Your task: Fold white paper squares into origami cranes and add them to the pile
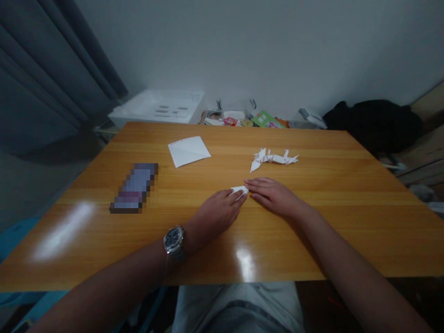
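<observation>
Both my hands rest on the wooden table (312, 240) and press a small folded white paper (240, 189) flat between their fingertips. My left hand (217, 213), with a watch on its wrist, lies palm down, fingers together on the paper's near side. My right hand (274, 196) lies palm down with fingers stretched onto the paper's right edge. Most of the paper is hidden under the fingers. Folded white paper figures (274, 159) lie just beyond my right hand.
A flat white sheet (189, 151) lies at the table's far left-middle. A blurred dark oblong object (135, 188) sits left of my hands. Behind the table are a white box (159, 107), small clutter (243, 119) and a black bundle (373, 121).
</observation>
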A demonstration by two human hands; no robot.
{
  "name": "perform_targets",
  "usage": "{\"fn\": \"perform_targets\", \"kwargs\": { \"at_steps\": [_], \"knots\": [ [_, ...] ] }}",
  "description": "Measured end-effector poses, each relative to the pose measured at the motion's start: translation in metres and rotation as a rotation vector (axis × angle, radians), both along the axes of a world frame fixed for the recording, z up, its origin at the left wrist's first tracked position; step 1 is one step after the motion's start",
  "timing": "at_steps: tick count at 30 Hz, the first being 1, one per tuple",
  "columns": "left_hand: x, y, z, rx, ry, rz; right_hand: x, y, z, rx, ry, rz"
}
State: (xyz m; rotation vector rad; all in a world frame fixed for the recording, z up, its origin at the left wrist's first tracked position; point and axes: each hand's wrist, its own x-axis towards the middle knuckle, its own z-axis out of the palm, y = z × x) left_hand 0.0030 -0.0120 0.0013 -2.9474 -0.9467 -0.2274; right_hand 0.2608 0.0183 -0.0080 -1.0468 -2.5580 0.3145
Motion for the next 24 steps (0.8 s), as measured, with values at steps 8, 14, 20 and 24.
{"fn": "perform_targets", "kwargs": {
  "at_steps": [8, 14, 20, 24],
  "knots": [
    [0.000, -0.001, -0.003, 0.025, -0.018, -0.008, 0.013, 0.003, 0.001, -0.040, 0.107, -0.061],
    [0.001, -0.002, -0.001, 0.027, -0.020, 0.008, 0.016, 0.003, 0.001, -0.016, 0.053, -0.043],
    [0.003, -0.001, -0.001, 0.047, -0.005, -0.007, 0.011, 0.002, 0.002, 0.019, 0.011, -0.065],
    [0.003, -0.001, -0.001, 0.068, 0.010, -0.025, 0.009, 0.001, 0.002, 0.021, 0.005, -0.065]
  ]
}}
